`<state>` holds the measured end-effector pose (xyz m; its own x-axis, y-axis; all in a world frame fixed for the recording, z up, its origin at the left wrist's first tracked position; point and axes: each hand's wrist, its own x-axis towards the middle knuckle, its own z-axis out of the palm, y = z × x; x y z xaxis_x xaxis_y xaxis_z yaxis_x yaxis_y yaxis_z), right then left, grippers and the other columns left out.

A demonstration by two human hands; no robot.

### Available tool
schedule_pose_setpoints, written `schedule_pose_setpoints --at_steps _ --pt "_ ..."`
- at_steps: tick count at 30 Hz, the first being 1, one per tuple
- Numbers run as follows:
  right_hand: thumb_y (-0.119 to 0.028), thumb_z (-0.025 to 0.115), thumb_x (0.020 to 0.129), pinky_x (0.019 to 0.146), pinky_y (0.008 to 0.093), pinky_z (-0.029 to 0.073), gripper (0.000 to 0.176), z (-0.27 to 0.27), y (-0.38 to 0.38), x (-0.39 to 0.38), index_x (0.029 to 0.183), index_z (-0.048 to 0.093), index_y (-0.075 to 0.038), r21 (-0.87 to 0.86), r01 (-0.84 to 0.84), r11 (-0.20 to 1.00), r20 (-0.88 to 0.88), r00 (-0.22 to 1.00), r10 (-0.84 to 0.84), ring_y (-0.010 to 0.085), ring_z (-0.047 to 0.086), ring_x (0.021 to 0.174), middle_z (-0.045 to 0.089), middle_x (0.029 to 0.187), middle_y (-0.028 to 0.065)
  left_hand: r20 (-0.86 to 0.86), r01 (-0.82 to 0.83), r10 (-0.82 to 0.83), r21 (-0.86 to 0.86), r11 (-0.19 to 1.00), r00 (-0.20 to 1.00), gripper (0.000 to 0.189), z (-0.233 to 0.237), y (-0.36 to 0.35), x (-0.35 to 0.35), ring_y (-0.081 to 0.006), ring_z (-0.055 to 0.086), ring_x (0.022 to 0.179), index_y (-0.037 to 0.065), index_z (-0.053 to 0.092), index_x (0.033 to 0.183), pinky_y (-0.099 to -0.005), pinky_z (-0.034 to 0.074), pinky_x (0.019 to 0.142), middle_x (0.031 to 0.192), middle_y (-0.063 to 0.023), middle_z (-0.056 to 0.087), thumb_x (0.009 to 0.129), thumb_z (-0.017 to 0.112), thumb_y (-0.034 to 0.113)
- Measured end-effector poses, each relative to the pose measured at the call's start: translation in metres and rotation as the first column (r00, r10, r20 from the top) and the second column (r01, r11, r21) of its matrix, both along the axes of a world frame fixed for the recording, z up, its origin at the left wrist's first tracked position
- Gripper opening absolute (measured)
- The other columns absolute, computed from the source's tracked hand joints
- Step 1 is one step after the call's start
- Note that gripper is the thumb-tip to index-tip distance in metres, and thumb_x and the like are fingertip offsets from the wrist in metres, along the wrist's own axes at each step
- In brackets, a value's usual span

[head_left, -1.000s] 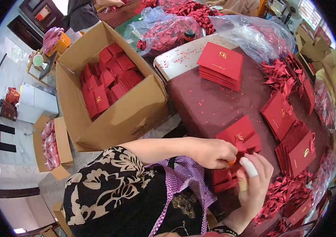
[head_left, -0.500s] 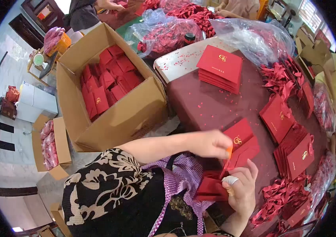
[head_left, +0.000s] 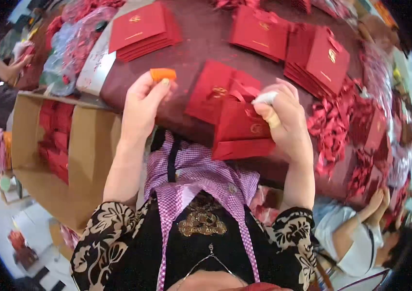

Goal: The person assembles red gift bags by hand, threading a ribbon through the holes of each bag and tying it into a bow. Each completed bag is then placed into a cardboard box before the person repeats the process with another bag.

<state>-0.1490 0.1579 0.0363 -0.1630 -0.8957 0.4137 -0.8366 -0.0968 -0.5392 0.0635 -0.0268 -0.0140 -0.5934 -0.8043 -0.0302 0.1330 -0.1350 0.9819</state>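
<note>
My right hand (head_left: 288, 119), with white and pale yellow wraps on its fingers, is closed on the edge of a small red paper bag (head_left: 240, 131) bearing a gold logo. A red ribbon (head_left: 242, 89) loops at the bag's top beside those fingers. Another red bag (head_left: 208, 80) lies flat just behind it on the table. To the left, my left hand (head_left: 145, 99) is raised apart from the bags, thumb against the index finger. An orange wrap (head_left: 162, 74) sits at that fingertip; whether anything is pinched there is hidden.
Stacked red bags (head_left: 143, 31) stand at back left, with more bags (head_left: 315, 58) at back right. Loose red ribbons (head_left: 332, 126) heap on the right. An open cardboard box (head_left: 89, 155) of red bags is at left. Another person's hands (head_left: 378, 203) show at lower right.
The view has swung round, so the box now appears further left. My left hand has moved away from the bag and the right hand, which still grips the bag.
</note>
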Motion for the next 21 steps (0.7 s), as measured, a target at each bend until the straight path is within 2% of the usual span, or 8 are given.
schedule_pose_setpoints --at_steps 4,8,12,15,17,18,20,21 --pt "-0.015 0.063 0.085 0.099 0.0437 0.037 0.009 -0.006 0.0 -0.004 0.084 0.061 -0.006 -0.029 -0.012 1.0 0.092 0.996 0.015 0.0253 0.059 0.086 0.061 0.081 0.0066 -0.018 0.446 -0.452 0.211 0.87 0.892 0.017 -0.005 0.013 0.0 -0.0083 0.06 0.076 0.001 0.066 0.104 -0.0222 0.049 0.07 0.09 -0.0043 0.068 0.093 0.056 0.01" --pt "-0.016 0.062 0.088 0.099 0.041 0.037 0.013 -0.009 -0.003 0.003 0.085 0.062 -0.004 -0.029 -0.06 0.998 0.267 0.961 0.065 0.0236 0.06 0.088 0.063 0.083 0.0058 -0.195 0.495 -0.463 0.167 0.853 0.865 0.043 -0.002 0.044 -0.021 -0.0137 0.057 0.109 0.0 0.046 0.135 -0.0293 0.048 0.091 0.124 -0.0073 0.058 0.093 0.054 0.004" --pt "-0.011 0.059 0.092 0.076 0.0258 0.045 0.009 -0.017 -0.004 0.014 0.09 0.062 -0.002 0.018 -0.047 0.999 0.515 0.857 0.031 0.0122 0.057 0.083 0.062 0.083 0.0032 -0.129 0.48 -0.469 0.072 0.874 0.874 0.044 -0.008 0.051 -0.023 -0.0153 0.055 0.114 0.001 0.047 0.135 -0.0306 0.046 0.095 0.127 -0.0083 0.056 0.091 0.056 0.0" --pt "-0.013 0.057 0.094 0.075 0.0242 0.046 0.014 -0.03 -0.005 0.022 0.094 0.061 0.0 0.08 -0.024 0.996 0.768 0.639 -0.046 0.007 0.054 0.082 0.061 0.084 -0.0008 -0.071 0.374 -0.368 0.09 0.923 0.927 0.039 0.005 0.062 -0.031 -0.0155 0.056 0.112 0.0 0.055 0.126 -0.0296 0.048 0.092 0.124 -0.0073 0.058 0.088 0.06 -0.004" --pt "-0.013 0.057 0.094 0.077 0.0261 0.047 0.013 -0.038 -0.006 0.023 0.097 0.063 -0.001 -0.04 0.04 0.998 0.708 0.706 0.001 0.0099 0.057 0.083 0.063 0.085 0.0026 -0.216 0.351 -0.328 0.077 0.933 0.92 0.035 -0.016 0.055 -0.031 -0.0155 0.059 0.106 -0.001 0.057 0.122 -0.0297 0.048 0.092 0.118 -0.0056 0.061 0.087 0.059 -0.005" --pt "-0.011 0.059 0.088 0.074 0.039 0.049 0.01 -0.035 -0.005 0.023 0.092 0.063 -0.003 -0.16 0.133 0.978 0.537 0.843 -0.026 0.0285 0.062 0.083 0.065 0.085 0.0125 -0.275 0.342 -0.306 0.091 0.935 0.911 0.03 -0.017 0.054 -0.032 -0.0154 0.06 0.103 -0.001 0.059 0.118 -0.0292 0.047 0.093 0.111 -0.005 0.064 0.088 0.058 -0.005" --pt "-0.007 0.063 0.085 0.083 0.0361 0.049 0.02 -0.037 0.004 0.01 0.106 0.064 -0.006 -0.268 0.22 0.938 0.177 0.968 -0.177 0.0287 0.062 0.093 0.066 0.096 0.0131 -0.216 0.307 -0.281 0.095 0.947 0.935 0.027 -0.019 0.042 -0.028 -0.0149 0.06 0.102 -0.001 0.06 0.116 -0.0282 0.046 0.092 0.108 -0.0056 0.064 0.09 0.057 -0.003" --pt "-0.005 0.065 0.081 0.089 0.0399 0.046 0.026 -0.038 0.013 0.0 0.107 0.064 -0.008 -0.279 0.216 0.936 0.122 0.975 -0.188 0.0313 0.06 0.101 0.065 0.102 0.0125 -0.318 0.329 -0.262 0.179 0.927 0.911 0.023 -0.018 0.033 -0.028 -0.0147 0.061 0.099 0.0 0.061 0.113 -0.0267 0.047 0.09 0.107 -0.0061 0.065 0.091 0.058 -0.001"
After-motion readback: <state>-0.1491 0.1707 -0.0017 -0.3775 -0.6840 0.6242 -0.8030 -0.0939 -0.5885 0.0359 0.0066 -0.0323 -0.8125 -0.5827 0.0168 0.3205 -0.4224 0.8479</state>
